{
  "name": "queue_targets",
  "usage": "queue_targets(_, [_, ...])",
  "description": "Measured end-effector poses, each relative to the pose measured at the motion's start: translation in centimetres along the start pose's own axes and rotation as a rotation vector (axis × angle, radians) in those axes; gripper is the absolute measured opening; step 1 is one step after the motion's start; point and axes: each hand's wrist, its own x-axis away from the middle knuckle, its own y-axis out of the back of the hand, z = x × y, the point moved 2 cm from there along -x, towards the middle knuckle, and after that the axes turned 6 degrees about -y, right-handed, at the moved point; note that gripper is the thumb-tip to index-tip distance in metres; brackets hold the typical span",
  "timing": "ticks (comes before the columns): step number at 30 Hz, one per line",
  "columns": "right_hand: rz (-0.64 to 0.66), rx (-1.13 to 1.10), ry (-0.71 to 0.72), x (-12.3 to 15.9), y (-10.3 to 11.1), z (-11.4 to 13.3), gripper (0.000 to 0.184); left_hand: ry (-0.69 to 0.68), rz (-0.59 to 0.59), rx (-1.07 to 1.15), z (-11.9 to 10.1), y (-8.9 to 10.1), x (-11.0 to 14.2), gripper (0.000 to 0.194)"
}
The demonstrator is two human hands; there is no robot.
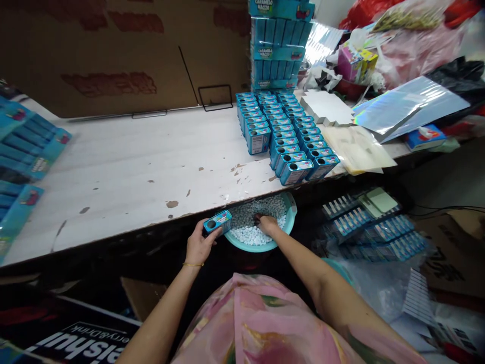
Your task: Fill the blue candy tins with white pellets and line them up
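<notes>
My left hand [199, 244] grips a small blue candy tin [219, 220] just in front of the table edge. A dark round opening shows on the tin's upper face. Beside it, partly under the table edge, sits a light-green basin [258, 248] of small white candies [248, 235]. My right hand [267, 224] reaches into these candies; its fingertips are hidden, so whether they hold any does not show. Rows of similar blue tins [258, 141] stand upright on the table, several with dark round openings on top.
The worn white table [151, 167] runs across the view, with a large cardboard box [125, 55] behind. Packed blue display boxes [278, 53] are stacked beyond the tins, and more [32, 136] stand at left. White cards [328, 107] and plastic sheets [413, 108] lie at right.
</notes>
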Motion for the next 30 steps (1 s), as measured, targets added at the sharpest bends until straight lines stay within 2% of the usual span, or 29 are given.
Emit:
queue_targets(2, [0.006,-0.072,0.035,-0.3,-0.1,-0.2,0.037,0.000,-0.013,0.024,0.2,-0.1,-0.1,0.051])
queue_targets(5, [-0.016,-0.186,0.120,0.3,0.9,-1.4,0.035,-0.007,-0.004,-0.005,0.3,-0.2,-0.2,0.053])
queue_targets(9, [-0.094,-0.399,0.253,2.7,4.3,-2.9,0.031,-0.064,0.035,-0.155,-0.3,-0.5,-0.6,0.051])
queue_targets(11, [-0.124,-0.406,0.280,4.3,6.6,-2.9,0.029,-0.122,0.061,-0.265,-0.9,-1.1,-0.8,0.048])
queue_targets(15, [-0.135,-0.239,0.326,7.1,11.1,-1.1,0.029,-0.249,0.142,-0.434,-2.5,-3.1,-1.1,0.042])
queue_targets(18, [-0.127,0.016,0.286,8.5,13.0,0.9,0.028,-0.271,0.210,-0.510,-3.3,-4.6,-1.1,0.039])
queue_targets(21, [-0.157,0.266,0.276,9.4,13.5,2.9,0.027,-0.289,0.239,-0.548,-3.7,-5.4,-0.9,0.038])
queue_targets(24, [-0.212,0.417,0.321,10.1,13.4,4.8,0.023,-0.290,0.252,-0.565,-3.6,-5.8,-0.7,0.038])
queue_targets(27, [-0.249,0.464,0.362,10.8,13.4,6.0,0.022,-0.292,0.249,-0.555,-3.3,-5.9,-0.6,0.038])
queue_targets(30, [-0.249,0.469,0.356,11.1,13.8,5.3,0.022,-0.290,0.225,-0.515,-3.0,-5.7,-0.7,0.039])
